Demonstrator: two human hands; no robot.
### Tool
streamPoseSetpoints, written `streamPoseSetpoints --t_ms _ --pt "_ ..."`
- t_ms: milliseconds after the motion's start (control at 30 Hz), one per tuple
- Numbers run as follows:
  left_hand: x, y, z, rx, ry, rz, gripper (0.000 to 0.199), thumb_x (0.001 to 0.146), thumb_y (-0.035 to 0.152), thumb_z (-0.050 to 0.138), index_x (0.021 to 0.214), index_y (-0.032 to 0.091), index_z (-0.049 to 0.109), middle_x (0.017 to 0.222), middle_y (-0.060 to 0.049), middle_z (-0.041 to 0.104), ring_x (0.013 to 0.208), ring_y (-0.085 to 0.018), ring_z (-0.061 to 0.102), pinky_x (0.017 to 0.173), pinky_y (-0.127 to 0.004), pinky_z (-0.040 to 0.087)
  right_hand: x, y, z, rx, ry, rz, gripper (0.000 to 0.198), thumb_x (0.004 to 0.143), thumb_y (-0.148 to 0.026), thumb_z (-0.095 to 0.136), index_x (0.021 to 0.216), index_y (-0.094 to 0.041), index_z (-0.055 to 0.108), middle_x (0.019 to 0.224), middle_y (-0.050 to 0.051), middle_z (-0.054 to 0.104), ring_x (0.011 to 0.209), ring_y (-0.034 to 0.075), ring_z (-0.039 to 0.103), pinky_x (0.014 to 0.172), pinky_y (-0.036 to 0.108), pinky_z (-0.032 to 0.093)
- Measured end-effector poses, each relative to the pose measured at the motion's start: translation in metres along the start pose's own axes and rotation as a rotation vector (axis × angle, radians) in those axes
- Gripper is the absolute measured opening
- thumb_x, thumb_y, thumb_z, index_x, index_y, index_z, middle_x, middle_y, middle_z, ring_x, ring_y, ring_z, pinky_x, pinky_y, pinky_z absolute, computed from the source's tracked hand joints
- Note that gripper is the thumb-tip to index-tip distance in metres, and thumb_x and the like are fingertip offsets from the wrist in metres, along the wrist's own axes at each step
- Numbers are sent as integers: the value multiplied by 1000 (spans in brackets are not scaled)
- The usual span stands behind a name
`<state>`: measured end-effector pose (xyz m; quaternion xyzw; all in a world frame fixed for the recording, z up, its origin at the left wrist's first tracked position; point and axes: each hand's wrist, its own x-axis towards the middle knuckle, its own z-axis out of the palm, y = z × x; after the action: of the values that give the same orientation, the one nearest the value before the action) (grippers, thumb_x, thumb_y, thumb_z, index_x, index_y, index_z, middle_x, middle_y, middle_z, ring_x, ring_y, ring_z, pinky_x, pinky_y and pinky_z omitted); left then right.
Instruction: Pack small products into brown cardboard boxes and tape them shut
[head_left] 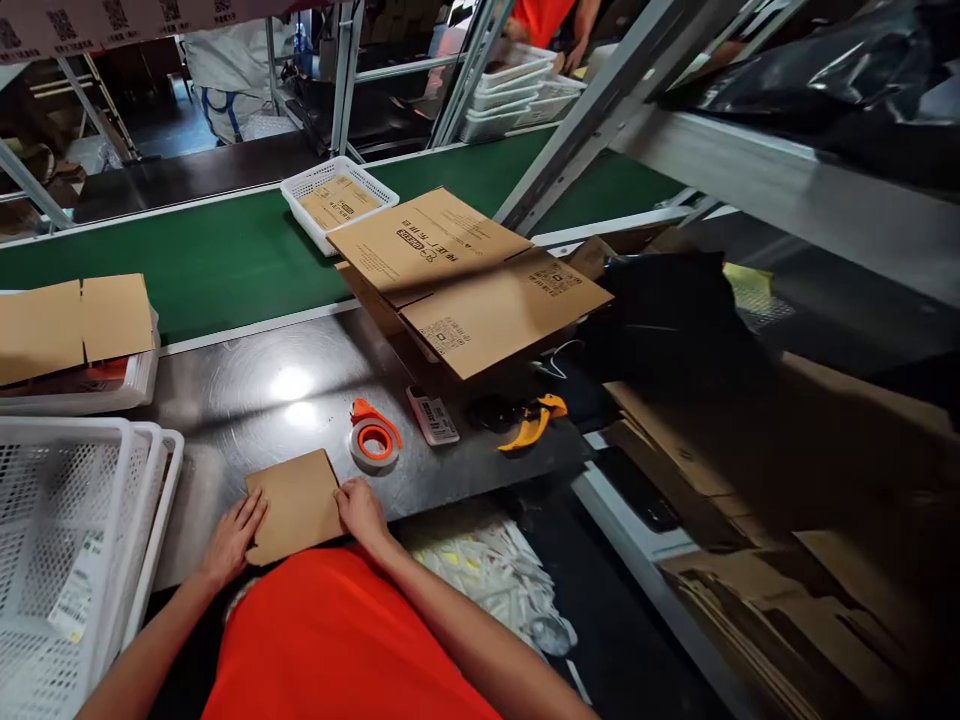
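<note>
A small brown cardboard piece (295, 505) lies on the metal tabletop, close against my red-clad front. Along its left edge, my left hand (234, 540) rests with fingers stretched out over the board; the thumb is hidden. The right edge is pinched by my right hand (363, 512), its fingers curled in. Just beyond that hand sits an orange tape dispenser (376, 440) with a roll of tape. A pink-edged device or case with a label (433, 415) lies to its right. Farther right is a yellow-orange tool with a curved end (531, 424).
A large printed cardboard box (465, 270) stands at the table's back, flaps out. Behind it, a white basket (341, 215) sits on the green conveyor (217, 255). White baskets (67, 520) are stacked left. Metal frame posts (592, 110) and flattened cartons (757, 610) flank the right. Another person's hand (579, 52) shows beyond.
</note>
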<state>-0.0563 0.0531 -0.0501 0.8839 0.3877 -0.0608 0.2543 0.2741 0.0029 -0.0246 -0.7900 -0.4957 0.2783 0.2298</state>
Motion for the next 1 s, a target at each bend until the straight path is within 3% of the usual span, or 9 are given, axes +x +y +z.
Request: streamPoseSetpoints --t_ms 100,233,400,467,533,633,800,933,1000 --pt "1 -7 -6 -50 -1 87 86 90 10 56 170 25 28 176 -15 28 158 -37 37 127 -59 35 5 9 0 66 -24 51 22 86 -24 60 67 -23 71 67 4 74 67 21 69 63 28 52" --pt "-2 -5 -24 -156 -24 188 87 92 19 57 172 23 23 178 -13 21 163 -33 29 132 -55 30 8 16 0 132 -69 100 17 83 -29 60 74 -23 72 74 5 77 71 24 72 65 31 53" --pt "2 -3 -43 -323 -20 98 54 101 23 48 154 28 58 165 -10 51 141 -29 61 120 -48 48 17 21 -6 173 -160 94 15 79 -34 62 70 -23 68 71 7 76 69 26 71 64 34 51" --pt "4 -5 -47 -337 -18 96 46 103 27 49 145 28 67 159 -10 59 139 -31 62 120 -51 48 20 22 -10 187 -196 83 16 77 -36 63 68 -23 67 68 7 75 67 26 70 62 34 50" --pt "6 -8 -49 -324 -25 107 42 101 26 55 140 28 71 155 -9 62 147 -35 54 124 -56 40 19 21 -14 193 -226 78 16 76 -37 64 68 -23 67 67 7 75 65 26 69 60 34 49" --pt "6 -9 -50 -267 -17 163 43 99 20 60 140 28 70 155 -9 63 155 -36 43 128 -58 34 10 21 -19 189 -258 81 16 73 -38 65 72 -23 70 72 7 77 69 26 70 62 34 49" --pt "12 -6 -51 17 39 403 44 99 14 62 141 27 68 157 -12 60 152 -36 47 121 -56 45 -4 22 -19 157 -326 147 24 71 -40 64 78 -19 71 73 7 76 65 24 69 57 31 47" --pt "20 -5 -56 -43 -5 390 42 98 17 65 140 26 68 153 -11 64 148 -32 53 122 -47 45 -3 24 -21 86 -378 151 33 75 -50 62 79 -18 69 71 7 74 65 25 69 55 32 50" --pt "18 -5 -56 -117 23 313 57 94 29 75 148 21 61 161 -17 55 151 -34 49 125 -46 41 -4 21 -24 27 -380 100 33 76 -49 62 85 -18 70 76 9 74 73 28 71 62 36 55"
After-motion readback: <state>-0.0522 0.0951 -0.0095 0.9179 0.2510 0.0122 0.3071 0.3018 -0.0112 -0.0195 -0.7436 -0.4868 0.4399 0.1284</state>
